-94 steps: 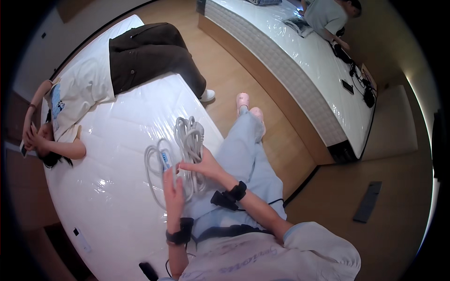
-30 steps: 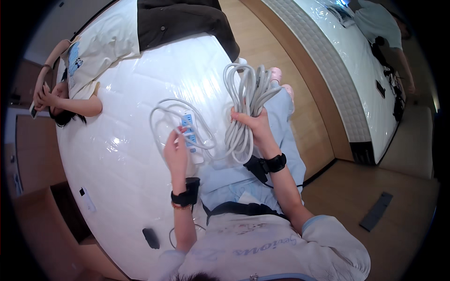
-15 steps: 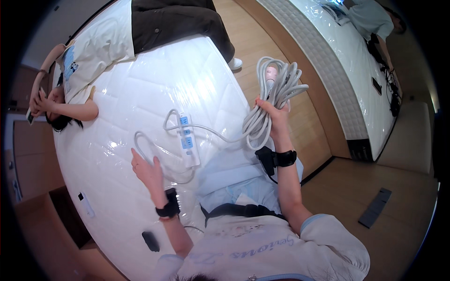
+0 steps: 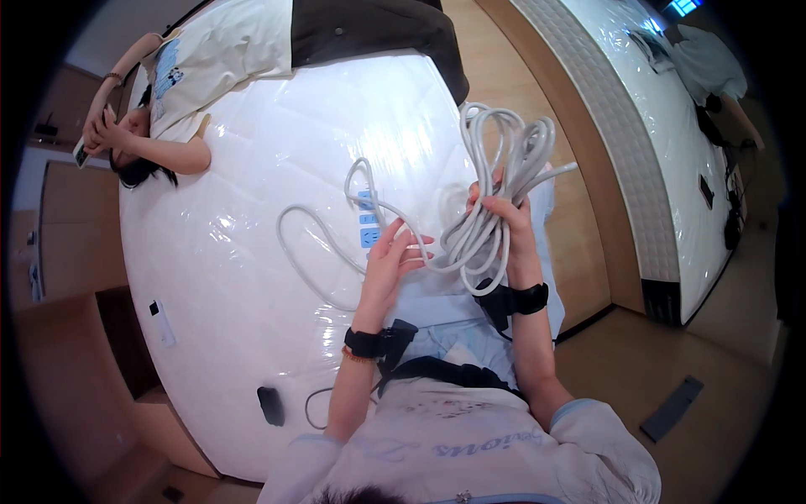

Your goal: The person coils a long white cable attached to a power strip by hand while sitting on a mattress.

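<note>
A thick bundle of looped grey-white cable [image 4: 474,235] is gripped in my right hand [image 4: 514,223], its loops fanning out above and below the fist. One strand runs left from the bundle to the power strip [image 4: 369,238], which is white with blue sockets and lies on the plastic-wrapped mattress [image 4: 252,168]. My left hand [image 4: 388,270] is beside the strip, fingers stretched and apart, near the strand and partly covering the strip's lower end. Left of that hand, a loose curve of cable rests on the mattress.
A person [image 4: 218,59] lies across the far left of the mattress, holding a phone. Near the left edge are a small black object [image 4: 270,406] and a white strip-shaped item [image 4: 163,324]. A second wrapped mattress [image 4: 621,143] stands right, with another person [image 4: 712,63] beyond it.
My left hand has moved right and up, from the loose cable curve to beside the power strip and strand. The bundle in my right hand has shifted slightly right. The view has shifted too.
</note>
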Demonstrator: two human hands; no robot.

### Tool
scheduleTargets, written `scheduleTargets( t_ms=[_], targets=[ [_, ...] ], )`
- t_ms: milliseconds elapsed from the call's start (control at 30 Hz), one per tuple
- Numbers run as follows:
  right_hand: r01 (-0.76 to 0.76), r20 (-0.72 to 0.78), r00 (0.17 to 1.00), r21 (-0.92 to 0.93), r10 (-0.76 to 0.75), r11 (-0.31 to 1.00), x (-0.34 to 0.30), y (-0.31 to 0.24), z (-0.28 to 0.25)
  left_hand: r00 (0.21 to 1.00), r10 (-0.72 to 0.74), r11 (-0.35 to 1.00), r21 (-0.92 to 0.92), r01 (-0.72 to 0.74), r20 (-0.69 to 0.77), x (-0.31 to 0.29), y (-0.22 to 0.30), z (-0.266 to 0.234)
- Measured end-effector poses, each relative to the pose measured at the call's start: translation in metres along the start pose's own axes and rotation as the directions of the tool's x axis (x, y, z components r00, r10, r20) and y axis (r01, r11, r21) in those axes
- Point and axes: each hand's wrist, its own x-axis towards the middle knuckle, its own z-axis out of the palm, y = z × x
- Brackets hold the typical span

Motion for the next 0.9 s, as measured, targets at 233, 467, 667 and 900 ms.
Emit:
scheduleTargets(
  t_ms=[233, 467, 667, 900],
  targets=[
    [-0.116, -0.001, 0.993, -0.305, 0.121, 0.945, 0.004, 0.016, 0.005, 0.894, 0.361, 0.765, 0.464, -0.446, 0.264, -0.008, 0.009, 0.015],
    [0.01, 0.057, 0.998, -0.401, 0.014, 0.916, 0.003, 0.041, 0.009, 0.849, 0.391, 0.007, 0.921, -0.39, 0.356, -0.035, 0.021, 0.045],
    [-0.023, -0.05, 0.999, -0.246, 0.011, 0.969, 0.009, 0.044, -0.004, 0.642, 0.702, 0.129, 0.831, -0.54, 0.308, -0.037, 0.015, 0.036],
    [0.03, 0.054, 0.999, -0.464, -0.005, 0.885, 0.005, 0.035, 0.002, 0.583, 0.746, 0.151, 0.771, -0.619, 0.322, -0.016, 0.022, 0.039]
  ],
)
